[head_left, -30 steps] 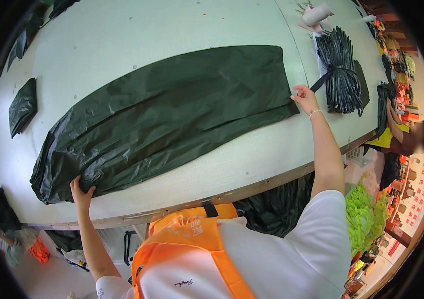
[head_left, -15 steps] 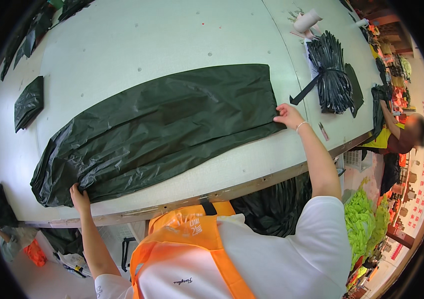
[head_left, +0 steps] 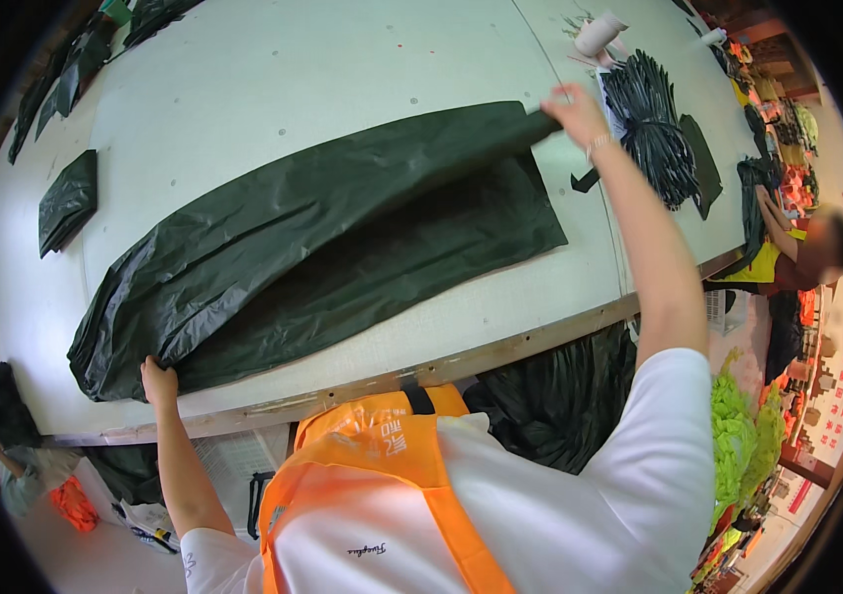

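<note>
A long piece of dark green, shiny waterproof fabric (head_left: 342, 228) lies across the pale table (head_left: 421, 59), creased and layered. My right hand (head_left: 578, 117) pinches the near corner of its top layer at the right end. That layer is lifted and folded away from me, so the layer beneath shows. My left hand (head_left: 159, 381) grips the near edge of the fabric at the bunched left end, close to the table's front edge.
Right of the fabric are a tied bundle of dark strips (head_left: 651, 129) and a white roll (head_left: 600, 34). A folded dark piece (head_left: 68, 203) lies at left. Dark fabric (head_left: 555, 401) hangs below the table edge. Another person (head_left: 802, 243) works at far right.
My right hand has moved up and away from me, raising and folding the top layer's corner over. My left hand stays on the left end.
</note>
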{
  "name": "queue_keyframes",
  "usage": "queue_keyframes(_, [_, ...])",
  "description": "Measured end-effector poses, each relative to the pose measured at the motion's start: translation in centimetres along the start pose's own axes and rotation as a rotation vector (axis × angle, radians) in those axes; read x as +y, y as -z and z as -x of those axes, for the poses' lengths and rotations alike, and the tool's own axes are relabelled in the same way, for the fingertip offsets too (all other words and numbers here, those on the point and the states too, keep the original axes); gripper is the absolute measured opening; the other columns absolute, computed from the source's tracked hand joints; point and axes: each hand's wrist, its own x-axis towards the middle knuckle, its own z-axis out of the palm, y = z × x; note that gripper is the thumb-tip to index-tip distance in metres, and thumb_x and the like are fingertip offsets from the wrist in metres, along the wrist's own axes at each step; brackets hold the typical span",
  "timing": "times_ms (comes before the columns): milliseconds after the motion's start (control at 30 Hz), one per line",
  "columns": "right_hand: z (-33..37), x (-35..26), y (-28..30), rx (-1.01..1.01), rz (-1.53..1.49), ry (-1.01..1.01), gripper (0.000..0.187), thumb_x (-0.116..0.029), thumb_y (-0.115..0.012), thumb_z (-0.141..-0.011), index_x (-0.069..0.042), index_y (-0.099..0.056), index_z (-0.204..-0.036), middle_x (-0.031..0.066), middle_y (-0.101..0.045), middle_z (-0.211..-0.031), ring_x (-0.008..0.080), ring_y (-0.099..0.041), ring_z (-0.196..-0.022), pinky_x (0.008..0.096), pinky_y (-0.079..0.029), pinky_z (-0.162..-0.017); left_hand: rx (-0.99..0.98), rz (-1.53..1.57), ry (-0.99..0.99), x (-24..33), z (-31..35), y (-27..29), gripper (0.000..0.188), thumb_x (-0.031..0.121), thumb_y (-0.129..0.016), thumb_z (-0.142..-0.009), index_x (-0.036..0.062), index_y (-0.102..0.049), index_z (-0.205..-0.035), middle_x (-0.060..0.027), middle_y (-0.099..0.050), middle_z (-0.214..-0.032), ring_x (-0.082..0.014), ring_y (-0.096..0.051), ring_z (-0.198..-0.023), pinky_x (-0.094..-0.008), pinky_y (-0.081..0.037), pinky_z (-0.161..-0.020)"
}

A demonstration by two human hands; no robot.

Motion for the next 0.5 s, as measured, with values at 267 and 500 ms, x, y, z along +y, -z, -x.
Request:
queue_keyframes(267, [0.2,-5.4,8.5,-0.012,-0.345,0.094,0.036,-0.023,-0.065,-0.086,-0.002,-0.058,-0.114,0.0044,-0.061,-0.106,0.0119,-0.052,-0.103,0.0241,-0.038,-0.091,0.519,0.259,0.043,-2.4,6.0,5.7,0.040,0.002,-0.053,-0.075,0.0054,-0.051,-0.115,-0.0153,-0.053,-0.112,-0.0346,-0.053,-0.103,-0.0420,-0.043,-0.085])
queue_keyframes(500, [18.4,11.7,0.0,-0.073,-0.116,-0.496,0.043,-0.026,-0.075,-0.076,0.000,-0.061,-0.109,0.0086,-0.065,-0.093,0.0124,-0.058,-0.085,0.0257,-0.046,-0.074,0.406,0.078,-0.003,-1.5,10.7,1.7,0.077,-0.008,-0.057,-0.059,0.0148,-0.041,-0.132,-0.0140,-0.047,-0.125,-0.0356,-0.042,-0.121,-0.0397,-0.036,-0.100])
